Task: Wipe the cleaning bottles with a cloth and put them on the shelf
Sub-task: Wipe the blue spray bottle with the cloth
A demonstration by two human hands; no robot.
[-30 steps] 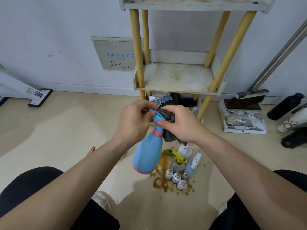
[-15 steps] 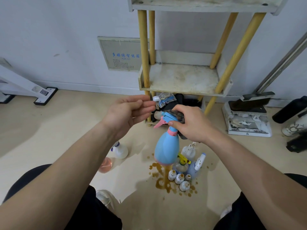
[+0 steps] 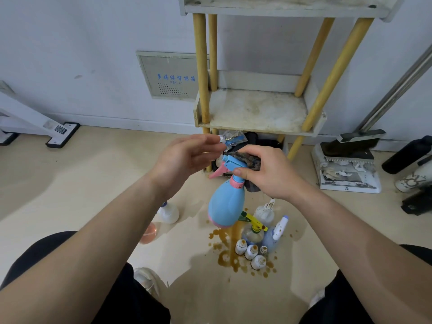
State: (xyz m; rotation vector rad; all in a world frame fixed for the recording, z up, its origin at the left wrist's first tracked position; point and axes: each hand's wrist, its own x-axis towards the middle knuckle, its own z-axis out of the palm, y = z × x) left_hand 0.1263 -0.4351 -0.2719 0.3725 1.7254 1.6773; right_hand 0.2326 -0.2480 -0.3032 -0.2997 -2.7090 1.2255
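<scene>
A blue spray bottle point(image 3: 226, 206) with a pink trigger and collar hangs by its neck from my right hand point(image 3: 268, 174). That hand also holds a dark cloth point(image 3: 249, 160) bunched against the sprayer head. My left hand point(image 3: 187, 157) hovers just left of the sprayer, fingers relaxed, holding nothing. Behind them stands a stained white shelf point(image 3: 257, 111) on yellow legs, its lower board bare. On the floor under the bottle stand several other bottles: a yellow-trigger sprayer point(image 3: 252, 230), a pale blue one point(image 3: 274, 235), three small white ones point(image 3: 251, 252).
A brown spill point(image 3: 224, 256) spreads on the floor around the small bottles. A white bottle point(image 3: 168, 212) and a pink one point(image 3: 148, 232) lie left of my forearm. A dustpan and tray point(image 3: 348, 174) sit at the right, dark bottles point(image 3: 406, 154) beyond. Clutter is under the shelf.
My left hand has let go of the sprayer top and drawn left, opening. The blue bottle now hangs from my right hand alone, swung upright and moved right.
</scene>
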